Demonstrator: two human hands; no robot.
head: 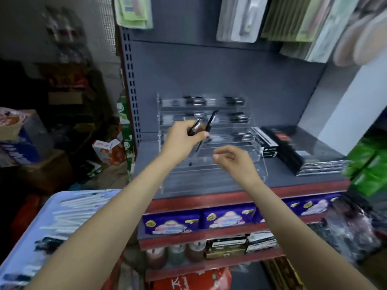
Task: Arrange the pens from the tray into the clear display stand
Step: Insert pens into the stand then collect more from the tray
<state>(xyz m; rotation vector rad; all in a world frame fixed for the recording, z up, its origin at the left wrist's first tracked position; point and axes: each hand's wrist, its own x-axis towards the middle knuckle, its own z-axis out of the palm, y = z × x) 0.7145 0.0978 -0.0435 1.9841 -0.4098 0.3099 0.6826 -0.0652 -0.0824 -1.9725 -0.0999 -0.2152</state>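
Note:
A clear tiered display stand (257, 164) sits on the grey shelf, with a few dark pens lying in its upper rows (194, 100). My left hand (182, 139) grips a small bunch of dark pens (206, 126) in front of the stand's middle rows. My right hand (234, 160) hovers just right of and below it with loosely curled fingers, holding nothing. A pale blue tray (52, 225) at the lower left holds several white and dark pens, partly hidden by my left forearm.
Black boxes (293, 147) lie stacked to the right of the stand on the grey shelf (282, 178). Green packs (368, 164) stand at the far right. Purple packets (171, 223) fill the shelf below. Packaged goods (238, 17) hang overhead. Cartons (21, 139) pile up at left.

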